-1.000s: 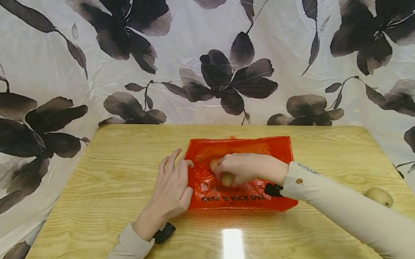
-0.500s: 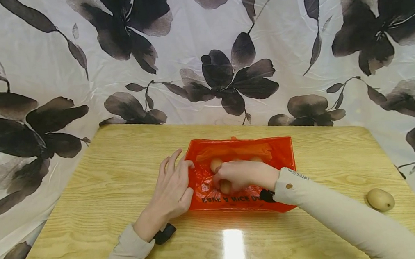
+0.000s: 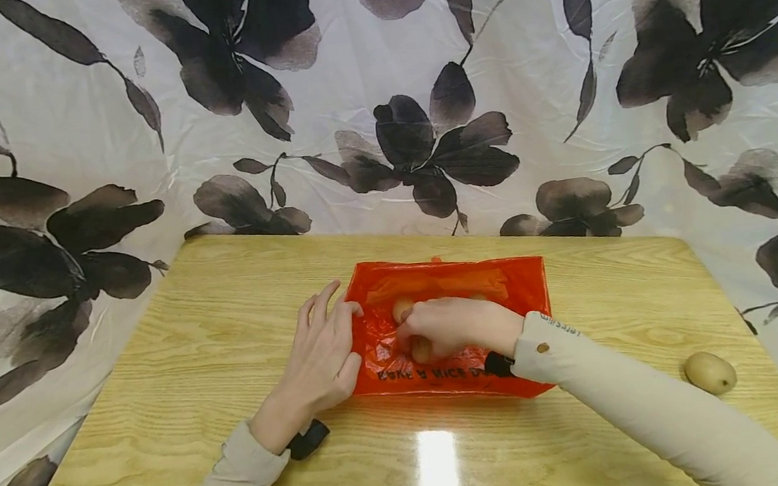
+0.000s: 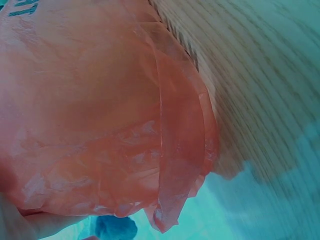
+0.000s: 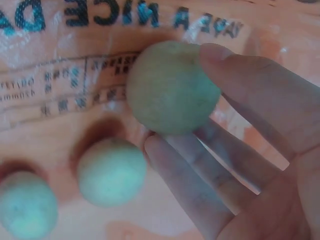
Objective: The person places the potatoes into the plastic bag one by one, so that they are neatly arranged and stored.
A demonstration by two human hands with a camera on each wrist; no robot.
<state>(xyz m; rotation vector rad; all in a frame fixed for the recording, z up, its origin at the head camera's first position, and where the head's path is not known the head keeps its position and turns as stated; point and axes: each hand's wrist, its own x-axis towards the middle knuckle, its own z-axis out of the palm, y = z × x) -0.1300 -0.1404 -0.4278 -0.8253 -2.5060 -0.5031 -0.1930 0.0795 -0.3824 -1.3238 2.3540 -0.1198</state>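
A red plastic bag (image 3: 457,391) with upside-down black lettering stands open at its top on the table. My left hand (image 3: 318,349) grips its left side, index finger over the rim. In the left wrist view the bag (image 4: 100,100) fills most of the frame, with part of the hand at lower left. Reaching inside, my right hand (image 3: 455,324) holds a potato (image 5: 170,87) between thumb and fingertips. Beside it in the bag lie another potato (image 5: 112,172) and a further potato (image 5: 27,205). In the head view a potato (image 3: 403,309) shows just beyond the right fingers.
One more potato (image 3: 710,373) lies on the wooden table (image 3: 228,303) near its right edge, beside the right sleeve. A white cloth with dark flowers (image 3: 346,69) hangs behind the table.
My right hand has shifted slightly left and nearer with its potato, then stayed almost still. The sleeve's shift uncovers the potato on the table. My left hand keeps its place.
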